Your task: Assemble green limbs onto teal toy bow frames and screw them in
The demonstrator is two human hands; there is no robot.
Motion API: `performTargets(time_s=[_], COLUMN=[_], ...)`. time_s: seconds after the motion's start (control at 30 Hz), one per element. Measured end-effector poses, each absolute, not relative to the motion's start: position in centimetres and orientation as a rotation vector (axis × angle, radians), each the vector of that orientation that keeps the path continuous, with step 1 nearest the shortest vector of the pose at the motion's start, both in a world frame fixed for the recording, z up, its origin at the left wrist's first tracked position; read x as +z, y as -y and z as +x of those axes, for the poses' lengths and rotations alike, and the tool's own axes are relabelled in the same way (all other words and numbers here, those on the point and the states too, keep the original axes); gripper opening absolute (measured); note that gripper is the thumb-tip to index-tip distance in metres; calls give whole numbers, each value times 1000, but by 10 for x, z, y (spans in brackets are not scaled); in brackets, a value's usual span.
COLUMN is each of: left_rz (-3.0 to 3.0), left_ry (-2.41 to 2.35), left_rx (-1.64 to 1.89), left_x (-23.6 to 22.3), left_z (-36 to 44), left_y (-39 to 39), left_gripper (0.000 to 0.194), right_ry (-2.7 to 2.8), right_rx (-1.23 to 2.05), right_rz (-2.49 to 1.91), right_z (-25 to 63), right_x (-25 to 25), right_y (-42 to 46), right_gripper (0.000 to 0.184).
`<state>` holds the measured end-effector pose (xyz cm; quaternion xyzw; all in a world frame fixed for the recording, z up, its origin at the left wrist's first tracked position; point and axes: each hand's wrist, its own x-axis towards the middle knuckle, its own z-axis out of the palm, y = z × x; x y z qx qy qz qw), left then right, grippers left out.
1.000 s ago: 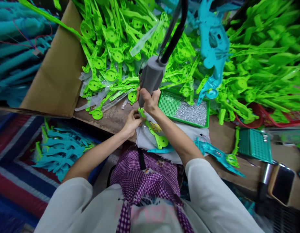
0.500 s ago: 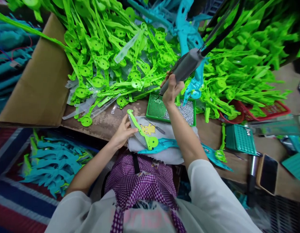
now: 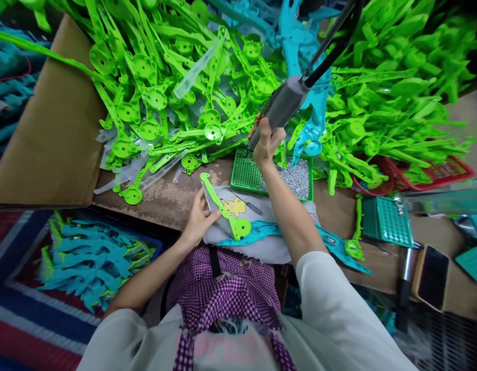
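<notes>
My right hand (image 3: 268,147) is wrapped round a grey electric screwdriver (image 3: 287,105), which has a black cable rising from its top. It is over the left-middle of a green perforated tray (image 3: 245,171) with small silver screws (image 3: 299,178) in its right side. My left hand (image 3: 199,220) holds a bright green plastic part (image 3: 242,227) between thumb and fingers; a translucent piece lies along its left side. Beneath it is a grey cloth (image 3: 257,252) with a yellow cartoon figure. A blue plastic part (image 3: 261,228) lies on the cloth behind my right forearm, beside a small screwdriver (image 3: 254,207).
Heaped green parts (image 3: 157,98) cover the back of the bench, by a cardboard flap (image 3: 49,123). Blue parts (image 3: 91,252) fill a bin at lower left. Right of me are red baskets (image 3: 447,167), a teal basket (image 3: 393,221), a hammer-like tool (image 3: 406,275) and a phone (image 3: 431,278).
The electric screwdriver was upright over the green part's upper end; my right hand has lifted it away to the right, over the tray. My left hand keeps hold of the green part.
</notes>
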<state>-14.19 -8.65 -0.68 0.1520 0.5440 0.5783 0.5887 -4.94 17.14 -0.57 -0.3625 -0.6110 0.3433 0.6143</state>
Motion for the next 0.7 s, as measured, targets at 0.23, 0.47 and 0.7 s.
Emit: performTargets(time_s=[0.23, 0.47, 0.7], left_rz=[229, 230, 241], left_ry=[-1215, -1252, -1276], left_rx=[1265, 1301, 1341], left_x=[-9, -8, -13], left_z=[-143, -137, -134], left_y=[77, 74, 73], left_gripper=[105, 102, 98], right_ry=[1388, 1465, 1265], right_rx=[836, 720, 821], right_rz=[-845, -819, -727], right_z=[-49, -48, -31], right_x=[-4, -1, 50], right_y=[-172, -178, -112], right_gripper=[64, 69, 63])
